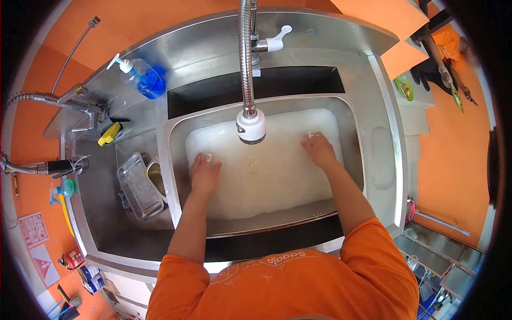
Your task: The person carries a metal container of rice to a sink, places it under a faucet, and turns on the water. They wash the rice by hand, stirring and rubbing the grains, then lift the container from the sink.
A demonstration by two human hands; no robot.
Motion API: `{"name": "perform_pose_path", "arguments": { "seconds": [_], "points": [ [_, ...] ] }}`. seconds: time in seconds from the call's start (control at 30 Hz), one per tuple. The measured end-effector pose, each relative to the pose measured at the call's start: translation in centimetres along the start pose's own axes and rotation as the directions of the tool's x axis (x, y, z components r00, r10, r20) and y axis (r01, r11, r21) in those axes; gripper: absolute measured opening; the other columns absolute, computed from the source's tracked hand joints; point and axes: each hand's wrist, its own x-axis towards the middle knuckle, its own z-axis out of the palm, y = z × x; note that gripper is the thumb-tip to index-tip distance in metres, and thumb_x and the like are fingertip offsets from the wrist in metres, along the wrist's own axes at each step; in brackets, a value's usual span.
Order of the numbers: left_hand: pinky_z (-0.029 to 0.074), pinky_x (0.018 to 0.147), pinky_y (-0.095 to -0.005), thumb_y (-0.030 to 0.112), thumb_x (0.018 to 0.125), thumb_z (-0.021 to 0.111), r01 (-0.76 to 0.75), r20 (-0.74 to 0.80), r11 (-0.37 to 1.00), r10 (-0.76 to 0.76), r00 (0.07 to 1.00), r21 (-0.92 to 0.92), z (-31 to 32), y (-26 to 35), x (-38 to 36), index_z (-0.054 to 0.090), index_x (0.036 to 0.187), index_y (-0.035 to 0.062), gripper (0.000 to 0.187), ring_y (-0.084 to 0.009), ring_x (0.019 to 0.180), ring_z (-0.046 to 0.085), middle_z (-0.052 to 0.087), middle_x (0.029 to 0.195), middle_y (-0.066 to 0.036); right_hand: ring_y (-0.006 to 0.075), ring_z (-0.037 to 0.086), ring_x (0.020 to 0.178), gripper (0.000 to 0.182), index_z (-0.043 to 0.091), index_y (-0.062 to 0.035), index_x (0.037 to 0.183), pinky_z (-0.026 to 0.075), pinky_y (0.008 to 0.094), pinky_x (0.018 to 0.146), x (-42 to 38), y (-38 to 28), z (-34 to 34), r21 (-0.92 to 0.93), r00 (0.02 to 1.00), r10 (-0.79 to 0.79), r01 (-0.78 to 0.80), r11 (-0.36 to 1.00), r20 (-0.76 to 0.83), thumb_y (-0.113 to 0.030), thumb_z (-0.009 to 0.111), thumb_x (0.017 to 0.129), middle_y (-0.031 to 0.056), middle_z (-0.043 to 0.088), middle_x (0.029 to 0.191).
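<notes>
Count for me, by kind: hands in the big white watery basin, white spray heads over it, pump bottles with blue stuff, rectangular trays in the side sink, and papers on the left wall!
Hands (left hand, right hand): 2
White spray head: 1
Blue pump bottle: 1
Rectangular tray: 1
Wall papers: 2
Total: 7

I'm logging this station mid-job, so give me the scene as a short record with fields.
left hand: fingers spread, at the basin's left side
right hand: toward the far right corner, fingertips partly hidden
basin: large rectangular metal, holding cloudy whitish water
overhead: white round spray head on a ribbed metal hose
left sink: clear rectangular tray
ledge: pump bottle of blue liquid
water depth: cannot tell
</notes>
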Motion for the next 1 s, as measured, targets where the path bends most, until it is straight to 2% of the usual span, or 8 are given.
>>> {"name": "perform_pose_path", "arguments": {
  "seconds": [0.07, 0.2, 0.27, 0.47, 0.53, 0.6, 0.73, 1.0],
  "points": [
    [0.026, 0.097, -0.0428, 0.037, 0.078, 0.051, 0.164, 0.093, 0.985, -0.158, 0.983, -0.052, 0.2, 0.0, -0.5, 0.036, 0.122, 0.0002, 0.059, -0.0379, 0.118, 0.030, 0.029, 0.128, -0.025, 0.0331, 0.038, 0.113, 0.046, 0.051, -0.0057, 0.111, 0.034, 0.0437, 0.091, -0.3, 0.4, -0.4, -0.058, 0.962, 0.204, -0.218, 0.974, -0.182, -0.041, 0.037, 0.084, 0.0136, 0.041, 0.121],
    [0.018, 0.100, -0.0454, 0.046, 0.075, 0.051, 0.288, 0.192, 0.958, -0.283, 0.940, 0.004, 3.5, -0.6, -0.8, 0.027, 0.126, -0.0010, 0.074, -0.0425, 0.121, 0.019, 0.020, 0.130, -0.030, 0.0396, 0.022, 0.121, 0.058, 0.036, -0.0038, 0.124, 0.027, 0.0465, 0.096, 4.2, 7.5, 8.1, -0.382, 0.997, 0.071, -0.072, 0.921, -0.017, -0.044, 0.039, 0.082, 0.0148, 0.029, 0.131],
    [0.016, 0.100, -0.0458, 0.049, 0.074, 0.050, 0.364, 0.217, 0.928, -0.341, 0.915, -0.074, 4.0, 0.5, -1.2, 0.025, 0.128, -0.0005, 0.077, -0.0422, 0.123, 0.016, 0.018, 0.129, -0.032, 0.0426, 0.013, 0.123, 0.074, 0.019, -0.0033, 0.131, 0.021, 0.0474, 0.099, 1.6, 0.8, 6.7, 0.098, 0.944, 0.329, -0.328, 0.940, -0.005, -0.049, 0.043, 0.079, 0.0202, 0.022, 0.134],
    [0.031, 0.094, -0.0397, 0.057, 0.076, 0.044, 0.650, 0.510, 0.554, -0.409, 0.757, -0.520, 3.4, 5.2, -2.6, 0.031, 0.126, 0.0030, 0.075, -0.0349, 0.116, 0.032, 0.017, 0.134, -0.019, 0.0409, 0.023, 0.120, 0.078, 0.016, -0.0029, 0.132, 0.024, 0.0471, 0.097, 1.0, -4.3, 13.2, 0.186, 0.955, 0.281, -0.294, 0.938, 0.090, -0.051, 0.044, 0.078, 0.0255, 0.024, 0.130],
    [0.036, 0.090, -0.0375, 0.059, 0.077, 0.042, 0.751, 0.637, 0.326, -0.398, 0.660, -0.574, 2.9, 6.3, -3.1, 0.033, 0.125, 0.0044, 0.074, -0.0306, 0.112, 0.040, 0.026, 0.133, -0.014, 0.0351, 0.030, 0.118, 0.078, 0.018, -0.0030, 0.132, 0.027, 0.0438, 0.096, -2.3, -8.9, 8.5, 0.809, 0.917, 0.230, -0.396, 0.434, 0.325, -0.053, 0.044, 0.078, 0.0221, 0.028, 0.129],
    [0.040, 0.086, -0.0343, 0.058, 0.080, 0.037, 0.706, 0.706, -0.128, 0.052, 0.706, -0.697, 4.4, 5.6, -2.5, 0.038, 0.122, 0.0072, 0.066, -0.0227, 0.103, 0.048, 0.043, 0.122, -0.008, 0.0318, 0.029, 0.119, 0.073, 0.020, -0.0043, 0.131, 0.027, 0.0440, 0.095, -4.3, -12.0, 5.9, 0.846, 0.894, 0.165, -0.448, 0.291, 0.417, -0.052, 0.041, 0.081, 0.0190, 0.029, 0.130],
    [0.039, 0.086, -0.0349, 0.055, 0.083, 0.034, 0.673, 0.686, -0.326, 0.092, 0.722, -0.665, 1.4, 8.6, -3.6, 0.042, 0.118, 0.0091, 0.058, -0.0196, 0.102, 0.049, 0.052, 0.110, -0.007, 0.0242, 0.038, 0.114, 0.066, 0.025, -0.0019, 0.129, 0.034, 0.0334, 0.091, -3.5, -12.1, 10.0, 0.947, 0.949, -0.124, -0.304, -0.103, 0.291, -0.049, 0.038, 0.085, 0.0138, 0.037, 0.125],
    [0.041, 0.081, -0.0325, 0.048, 0.085, 0.036, 0.510, 0.570, -0.447, 0.001, 0.822, -0.735, -1.8, 11.4, -2.7, 0.048, 0.111, 0.0096, 0.048, -0.0187, 0.093, 0.052, 0.055, 0.102, -0.005, 0.0209, 0.045, 0.100, 0.071, 0.034, 0.0009, 0.122, 0.036, 0.0297, 0.085, -3.7, -14.8, 7.1, 0.954, 0.970, 0.060, -0.244, 0.175, 0.237, -0.057, 0.036, 0.081, 0.0143, 0.045, 0.113]
  ]
}}
